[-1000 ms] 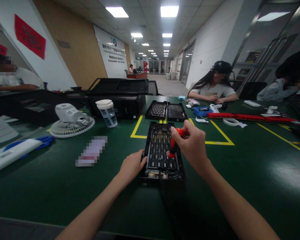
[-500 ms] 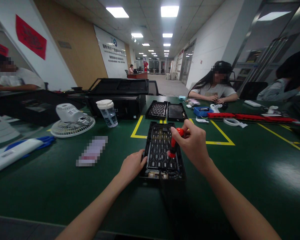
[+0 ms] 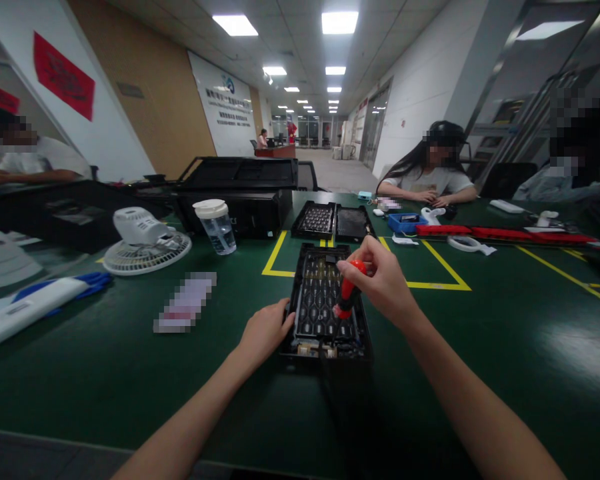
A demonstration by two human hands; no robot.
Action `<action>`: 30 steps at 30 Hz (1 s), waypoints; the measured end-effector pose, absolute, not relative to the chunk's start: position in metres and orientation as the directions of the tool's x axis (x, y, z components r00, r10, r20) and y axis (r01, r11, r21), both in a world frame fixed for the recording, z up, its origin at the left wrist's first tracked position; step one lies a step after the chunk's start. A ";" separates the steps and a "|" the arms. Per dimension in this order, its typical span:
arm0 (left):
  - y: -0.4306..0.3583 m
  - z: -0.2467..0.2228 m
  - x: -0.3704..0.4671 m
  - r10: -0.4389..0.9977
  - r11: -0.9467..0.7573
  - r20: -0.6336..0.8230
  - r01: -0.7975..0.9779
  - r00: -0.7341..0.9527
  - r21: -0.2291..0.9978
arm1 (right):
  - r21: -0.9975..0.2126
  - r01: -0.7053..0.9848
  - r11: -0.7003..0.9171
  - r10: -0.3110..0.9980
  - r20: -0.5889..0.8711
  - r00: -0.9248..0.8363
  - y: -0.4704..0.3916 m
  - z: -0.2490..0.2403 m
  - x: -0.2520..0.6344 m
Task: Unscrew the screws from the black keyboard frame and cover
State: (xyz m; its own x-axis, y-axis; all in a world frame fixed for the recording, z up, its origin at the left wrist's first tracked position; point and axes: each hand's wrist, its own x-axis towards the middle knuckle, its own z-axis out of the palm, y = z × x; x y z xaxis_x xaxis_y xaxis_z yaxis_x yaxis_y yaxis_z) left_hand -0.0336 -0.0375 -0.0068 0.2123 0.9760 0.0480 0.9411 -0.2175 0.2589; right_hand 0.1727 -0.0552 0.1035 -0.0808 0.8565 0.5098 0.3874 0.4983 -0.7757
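My right hand (image 3: 383,277) pinches the red-and-black handle of a screwdriver (image 3: 351,291), which leans over the right half of a black tray-like case (image 3: 323,307). The screwdriver's tip is too dark to make out. Rows of dark oval cells or slots fill the case, and small light-coloured parts sit at its near end. Along the left wall of the case, my left hand (image 3: 265,333) is closed on the edge, thumb on the rim, the other fingers partly hidden.
Beyond the case lie two black trays (image 3: 313,220) near yellow tape marks (image 3: 440,286). Leftward are a lidded cup (image 3: 219,233), a white fan (image 3: 145,247) and a pixelated flat item (image 3: 186,303). A blue bin (image 3: 403,223) stands to the right; other people sit around the green table.
My right hand has shifted slightly left, and the screwdriver's handle leans more to the right at its top. My left hand and the case have stayed in place.
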 end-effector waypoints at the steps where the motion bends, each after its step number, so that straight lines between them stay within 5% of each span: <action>1: -0.037 -0.007 -0.034 0.976 -0.219 0.048 0.942 0.214 0.255 | -0.795 0.336 0.505 0.859 0.499 -0.113 -0.054 0.102 0.172; 16: -0.038 -0.006 -0.033 0.978 -0.209 0.042 0.943 0.205 0.258 | -0.932 -0.319 0.172 0.826 0.313 -0.468 -0.048 0.094 0.166; 30: -0.037 -0.010 -0.035 0.971 -0.238 0.077 0.942 0.226 0.237 | -0.882 -0.455 0.127 0.793 0.366 -0.488 -0.041 0.082 0.170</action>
